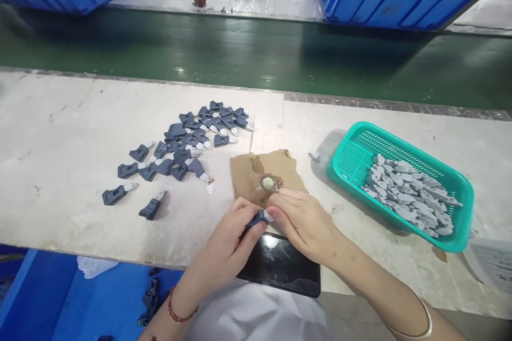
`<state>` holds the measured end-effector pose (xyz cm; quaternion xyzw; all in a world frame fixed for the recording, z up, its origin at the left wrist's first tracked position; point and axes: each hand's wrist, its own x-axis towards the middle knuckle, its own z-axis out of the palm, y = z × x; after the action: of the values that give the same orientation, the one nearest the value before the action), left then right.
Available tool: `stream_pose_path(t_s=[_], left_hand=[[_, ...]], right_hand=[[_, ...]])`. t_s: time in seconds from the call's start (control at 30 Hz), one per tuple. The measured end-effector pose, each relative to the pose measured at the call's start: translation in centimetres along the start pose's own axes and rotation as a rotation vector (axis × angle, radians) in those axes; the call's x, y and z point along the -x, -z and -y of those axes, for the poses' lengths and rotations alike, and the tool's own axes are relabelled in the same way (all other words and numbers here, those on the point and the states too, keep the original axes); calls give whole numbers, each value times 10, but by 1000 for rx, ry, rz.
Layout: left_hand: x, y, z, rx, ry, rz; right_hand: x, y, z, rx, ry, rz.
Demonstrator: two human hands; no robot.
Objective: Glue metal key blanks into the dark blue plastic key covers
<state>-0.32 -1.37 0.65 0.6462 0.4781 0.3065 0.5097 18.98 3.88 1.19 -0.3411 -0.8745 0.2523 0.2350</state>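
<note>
Between thumb and fingers, my left hand grips a dark blue plastic part. A light grey piece sticks out of that part's right end, and my right hand pinches it. Both hands meet over the lower edge of a stained brown cardboard piece. A small round dish with a pale filling sits on the cardboard just beyond my right fingers. To the left lie several dark blue parts with light grey ends. Loose grey pieces fill much of a green basket at right.
A black tablet or phone lies at the table's front edge, below my hands. Past the white table runs a green conveyor belt. Large blue crates stand beyond it. A blue bin with dark parts is at lower left.
</note>
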Motion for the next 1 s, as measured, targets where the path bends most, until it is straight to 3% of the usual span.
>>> stream_pose_path(t_s=[0.07,0.17,0.23,0.33,0.43,0.6,0.7,0.83,1.0], left_hand=[[0,11,4,-186,-74,-66],[5,37,21,-606,-153,-318],[10,56,35,-843,-115,-480],[20,76,48,-1002,-46,-590],[27,85,48,-1072,-4,-626],[21,96,43,-1148,174,-572],[15,113,50,-1160,216,-571],[18,157,67,-1147,210,-569],[30,237,82,-1101,224,-648]], right_hand=[[2,1,-3,-37,-33,14],[6,4,-10,-142,-85,-37],[9,7,-14,-196,-125,-97],[10,11,-19,-203,-174,-145],[8,13,-20,-194,-202,-157],[7,11,-21,-206,-216,-160],[8,10,-23,-227,-225,-151],[8,9,-27,-267,-238,-140],[7,10,-30,-309,-273,-115]])
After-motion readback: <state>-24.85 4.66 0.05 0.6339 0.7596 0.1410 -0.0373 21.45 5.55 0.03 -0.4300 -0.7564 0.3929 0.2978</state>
